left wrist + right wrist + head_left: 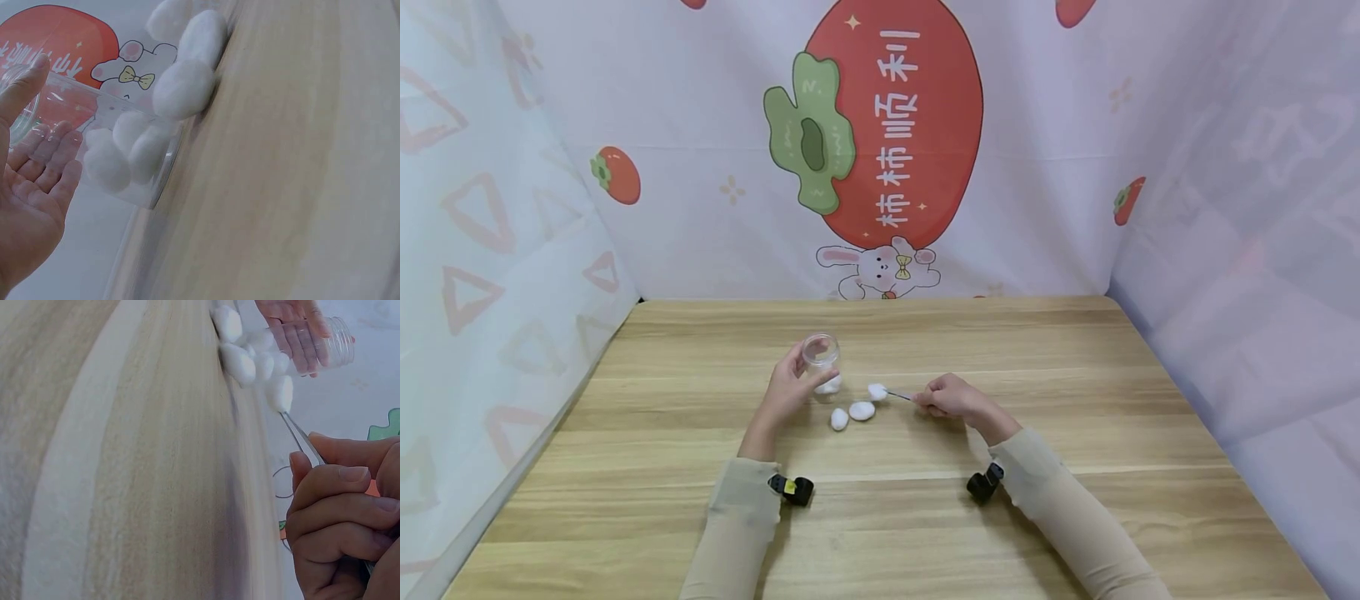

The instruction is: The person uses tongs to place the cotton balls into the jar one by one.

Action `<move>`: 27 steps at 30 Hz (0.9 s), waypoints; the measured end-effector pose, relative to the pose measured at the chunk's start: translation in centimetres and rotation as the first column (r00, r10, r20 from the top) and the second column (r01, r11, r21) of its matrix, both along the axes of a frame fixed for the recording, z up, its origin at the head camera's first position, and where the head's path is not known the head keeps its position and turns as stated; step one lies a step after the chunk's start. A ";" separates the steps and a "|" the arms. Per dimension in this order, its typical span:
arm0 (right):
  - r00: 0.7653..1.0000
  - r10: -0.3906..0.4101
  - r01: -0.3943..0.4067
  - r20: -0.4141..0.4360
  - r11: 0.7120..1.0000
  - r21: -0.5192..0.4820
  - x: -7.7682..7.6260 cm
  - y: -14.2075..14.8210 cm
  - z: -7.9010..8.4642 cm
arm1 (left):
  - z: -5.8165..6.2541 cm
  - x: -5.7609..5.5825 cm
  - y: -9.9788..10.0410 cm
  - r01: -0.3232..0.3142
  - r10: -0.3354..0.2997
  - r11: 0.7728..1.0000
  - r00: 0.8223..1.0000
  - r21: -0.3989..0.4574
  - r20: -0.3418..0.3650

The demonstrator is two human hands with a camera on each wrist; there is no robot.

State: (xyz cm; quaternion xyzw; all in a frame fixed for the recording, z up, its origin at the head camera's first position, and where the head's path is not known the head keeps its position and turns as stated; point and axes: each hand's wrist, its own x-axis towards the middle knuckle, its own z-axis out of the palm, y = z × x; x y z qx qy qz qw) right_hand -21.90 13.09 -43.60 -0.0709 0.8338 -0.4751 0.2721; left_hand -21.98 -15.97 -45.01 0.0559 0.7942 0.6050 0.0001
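Note:
My left hand (786, 387) grips a clear jar (820, 340) round its side, thumb on one side and fingers on the other. The jar stands on the table with its mouth uncovered and several cotton balls (105, 165) at its bottom. Pinched in my right hand (953, 395) is a pair of metal tweezers (305, 439), whose tips grasp a cotton ball (280, 394) just right of the jar. That ball looks slightly above the table. Two loose cotton balls (862, 411) lie on the tabletop in front of the jar, close together.
The wood-grain table (880, 533) is bordered at the back by a printed cloth (700, 225), with pale cloth at the left and right sides. Black wrist cameras (802, 492) sit at both sleeve cuffs.

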 end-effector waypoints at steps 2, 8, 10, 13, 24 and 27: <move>1.000 -0.003 0.003 0.005 1.000 -0.007 0.1 0.0 0.0 | 0.0 0.0 0.0 0.001 -0.001 1.000 1.000 -0.002 0.001; 1.000 -0.016 0.016 -0.007 1.000 -0.007 0.2 0.1 0.1 | -0.1 -0.1 0.0 0.020 -0.019 1.000 1.000 0.011 -0.013; 1.000 -0.019 0.019 -0.017 1.000 0.000 0.1 0.1 0.2 | -0.2 -0.1 0.0 0.023 -0.023 1.000 1.000 0.020 -0.014; 0.999 -0.034 0.034 -0.020 0.999 0.017 0.1 0.0 0.5 | -0.2 -0.2 0.0 0.023 -0.023 0.999 1.000 0.029 -0.010; 0.998 -0.047 0.048 -0.030 0.999 0.018 0.1 0.1 1.1 | 2.4 1.2 0.4 0.031 -0.031 0.999 0.999 0.022 0.009; 0.998 -0.044 0.045 -0.035 0.999 0.009 0.2 0.1 1.4 | 2.6 1.4 0.4 0.030 -0.031 0.999 0.999 0.014 0.017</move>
